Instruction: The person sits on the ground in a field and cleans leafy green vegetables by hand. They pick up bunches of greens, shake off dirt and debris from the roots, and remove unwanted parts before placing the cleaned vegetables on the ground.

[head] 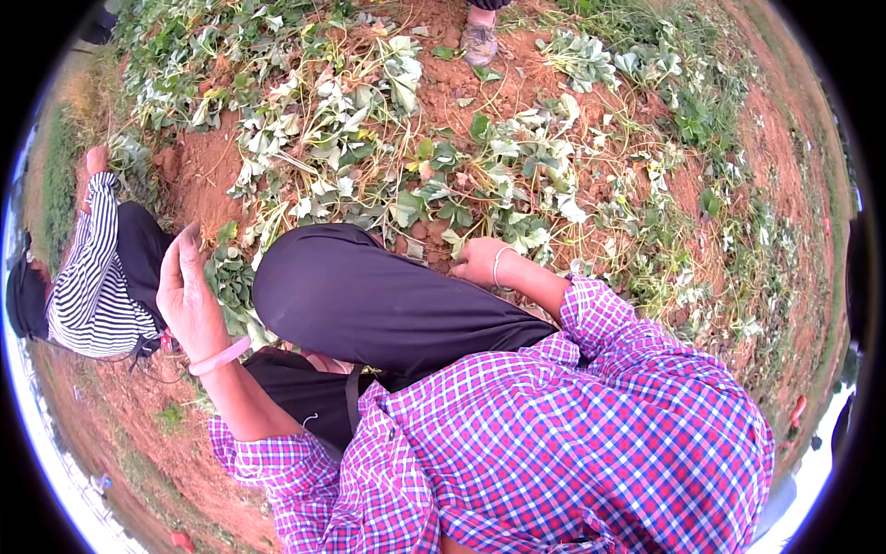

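My left hand (190, 298) is raised beside my bent knee, fingers stretched out and nothing visible in it. A pink bangle (220, 356) circles that wrist. Close by, green leaves (232, 277) of a low plant show between the hand and the knee. On the other side of the knee, my right hand (481, 262) reaches down to the soil with curled fingers. Its fingertips are partly hidden, so whether they grip anything is unclear. Wilted leafy plants (512, 180) with long thin stems lie just beyond it on reddish soil (432, 242).
A co-worker in a striped top (104, 298) crouches at the left, one hand (97, 159) near some leaves. Another person's shoe (479, 43) stands on the soil at the top. A bunch of leafy plants (581, 59) lies right of it. My knee (332, 291) rises between my hands.
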A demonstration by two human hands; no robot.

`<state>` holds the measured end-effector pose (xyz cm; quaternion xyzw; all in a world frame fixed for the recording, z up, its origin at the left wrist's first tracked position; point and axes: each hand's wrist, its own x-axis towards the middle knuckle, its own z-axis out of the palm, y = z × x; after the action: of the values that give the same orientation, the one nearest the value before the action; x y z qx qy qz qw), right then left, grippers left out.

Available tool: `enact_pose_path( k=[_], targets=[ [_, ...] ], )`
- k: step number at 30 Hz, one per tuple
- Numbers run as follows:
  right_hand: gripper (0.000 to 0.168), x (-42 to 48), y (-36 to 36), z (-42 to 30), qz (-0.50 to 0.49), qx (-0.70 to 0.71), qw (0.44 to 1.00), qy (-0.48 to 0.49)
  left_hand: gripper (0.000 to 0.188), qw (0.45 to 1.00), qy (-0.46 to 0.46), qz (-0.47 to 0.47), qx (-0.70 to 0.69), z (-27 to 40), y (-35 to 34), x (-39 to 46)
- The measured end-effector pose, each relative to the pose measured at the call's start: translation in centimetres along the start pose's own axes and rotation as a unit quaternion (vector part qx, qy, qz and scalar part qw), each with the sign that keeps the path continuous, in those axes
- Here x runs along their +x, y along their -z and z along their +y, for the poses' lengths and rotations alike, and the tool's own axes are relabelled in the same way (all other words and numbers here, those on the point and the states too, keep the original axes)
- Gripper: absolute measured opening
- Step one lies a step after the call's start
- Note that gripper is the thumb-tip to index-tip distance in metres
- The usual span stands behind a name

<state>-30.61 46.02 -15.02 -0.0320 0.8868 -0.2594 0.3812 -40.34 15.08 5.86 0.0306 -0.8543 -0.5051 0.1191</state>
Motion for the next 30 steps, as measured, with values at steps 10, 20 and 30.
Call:
enact_pose_path(
  k=[10,20,30],
  targets=[
    [0.026,11.9,8.9,4.8,0.222,-0.080,0.957,-0.170,0.024,0.956,-0.063,-0.280,0.064,11.2,-16.4,0.2],
    [0.025,0.4,6.9,17.1,0.281,0.270,0.916,-0.097,0.021,0.920,-0.095,-0.281,0.256,2.3,-19.0,-1.2],
    [0.016,-3.9,6.2,16.2,0.245,0.741,0.626,0.006,0.022,0.880,-0.131,-0.404,0.211,6.0,-23.6,-2.3]
  ],
)
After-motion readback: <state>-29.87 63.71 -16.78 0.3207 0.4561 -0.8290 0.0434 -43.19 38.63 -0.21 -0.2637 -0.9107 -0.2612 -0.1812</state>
